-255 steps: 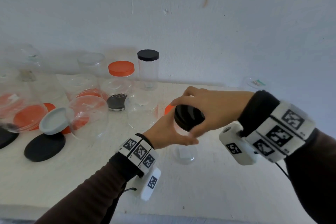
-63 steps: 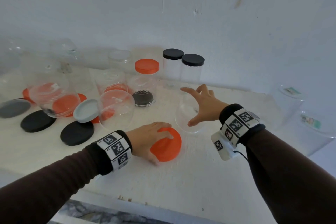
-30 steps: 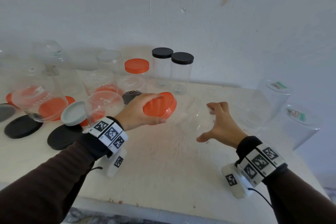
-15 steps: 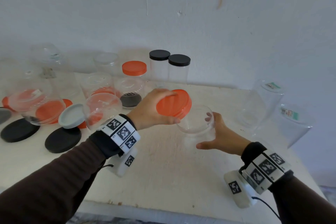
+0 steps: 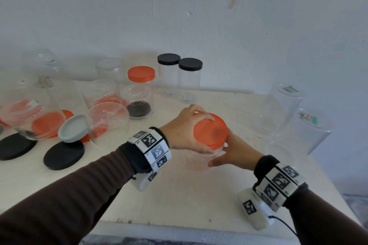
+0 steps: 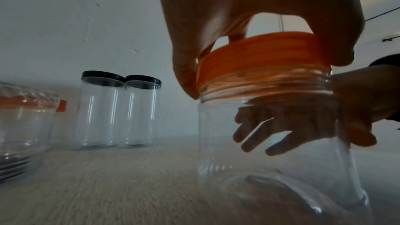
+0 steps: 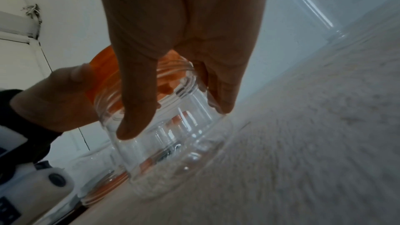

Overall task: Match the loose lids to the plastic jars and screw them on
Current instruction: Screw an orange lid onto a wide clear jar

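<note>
The clear jar (image 6: pixel 270 143) stands upright on the table (image 5: pixel 179 195), its long axis vertical and its mouth up, near the table's middle. It is see-through plastic with a threaded neck. The orange lid (image 5: pixel 211 131) sits flat on that mouth, a little tilted, threads still showing beneath its rim.

The left hand (image 5: pixel 181 131) grips the lid from above, fingers (image 6: pixel 186 74) and thumb curled round its edge. The right hand (image 5: pixel 233 153) wraps the jar's wall, fingers (image 7: pixel 136 109) curved round the far and near sides.

At the back stand two tall jars with black lids (image 5: pixel 180 61), touching each other, and one jar with an orange lid (image 5: pixel 141 73). To the left lie two loose black lids (image 5: pixel 63 154) and one grey lid (image 5: pixel 72 128). At the right, two big jars (image 5: pixel 282 109) stand upside down.
</note>
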